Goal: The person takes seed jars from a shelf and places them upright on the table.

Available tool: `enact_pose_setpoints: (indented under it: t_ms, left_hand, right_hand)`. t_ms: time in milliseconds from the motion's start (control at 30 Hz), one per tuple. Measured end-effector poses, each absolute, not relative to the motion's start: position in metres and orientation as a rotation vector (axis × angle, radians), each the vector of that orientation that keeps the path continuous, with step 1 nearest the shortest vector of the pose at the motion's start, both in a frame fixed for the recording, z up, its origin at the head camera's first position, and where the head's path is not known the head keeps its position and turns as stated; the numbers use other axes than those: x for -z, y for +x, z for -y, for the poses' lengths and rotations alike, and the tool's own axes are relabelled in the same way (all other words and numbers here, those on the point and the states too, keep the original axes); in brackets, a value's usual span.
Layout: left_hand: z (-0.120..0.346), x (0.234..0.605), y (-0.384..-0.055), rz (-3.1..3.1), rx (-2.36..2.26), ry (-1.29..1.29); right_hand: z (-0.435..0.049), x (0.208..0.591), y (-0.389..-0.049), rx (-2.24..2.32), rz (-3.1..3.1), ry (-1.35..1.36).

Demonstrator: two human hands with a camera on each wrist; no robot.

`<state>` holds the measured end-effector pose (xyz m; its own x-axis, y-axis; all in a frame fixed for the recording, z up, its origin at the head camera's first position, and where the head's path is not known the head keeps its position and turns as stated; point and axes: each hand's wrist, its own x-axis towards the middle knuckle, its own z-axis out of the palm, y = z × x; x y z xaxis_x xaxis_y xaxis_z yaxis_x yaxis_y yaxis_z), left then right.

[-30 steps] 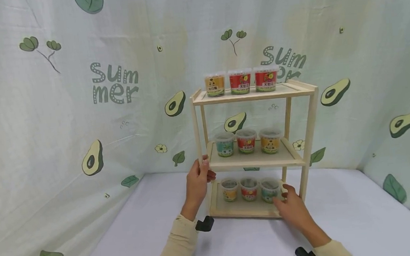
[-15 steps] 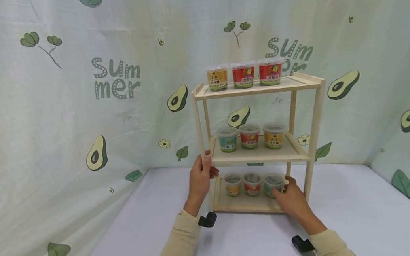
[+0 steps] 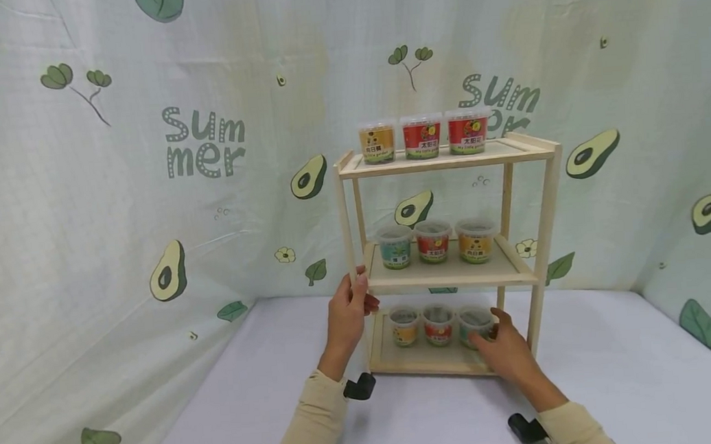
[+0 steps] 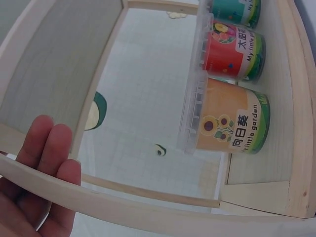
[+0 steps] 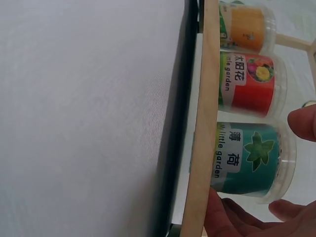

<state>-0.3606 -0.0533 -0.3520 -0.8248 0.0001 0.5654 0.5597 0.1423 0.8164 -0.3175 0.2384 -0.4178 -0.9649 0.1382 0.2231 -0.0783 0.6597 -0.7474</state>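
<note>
A pale wooden three-tier shelf rack (image 3: pixel 452 282) stands on the white-covered table. My left hand (image 3: pixel 345 315) grips its left front post (image 3: pixel 346 222), fingers wrapped behind it; in the left wrist view the fingertips (image 4: pixel 61 140) show past the wood. My right hand (image 3: pixel 513 352) reaches onto the bottom tier around a teal lidded plant cup (image 5: pixel 247 158) with a leaf on its label. There, the thumb (image 5: pixel 303 121) is spread beside the lid and other fingers (image 5: pixel 227 219) lie along the cup's near side. A red cup (image 5: pixel 252 84) and an orange cup (image 5: pixel 247 28) sit farther along that tier.
The middle tier bears a teal cup (image 3: pixel 395 250), a red cup (image 3: pixel 433 245) and an orange cup (image 3: pixel 475 244). On the top tier stand an orange cup (image 3: pixel 377 143) and two red cups. A printed curtain (image 3: pixel 220 231) hangs behind and at both sides.
My right hand has moved slightly left, its thumb now overlapping more of the teal cup. The cup keeps its place, and my left hand stays on the post. The head view has shifted slightly.
</note>
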Motion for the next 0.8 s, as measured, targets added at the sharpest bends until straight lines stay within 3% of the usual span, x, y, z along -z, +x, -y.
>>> enact_pose_setpoints:
  t_ms: [800]
  left_hand:
    - [0.0550,0.3545,-0.3651,1.997,1.728,-0.545]
  right_hand:
    - [-0.2423,0.4219,-0.3239,-1.234,2.643,-0.068]
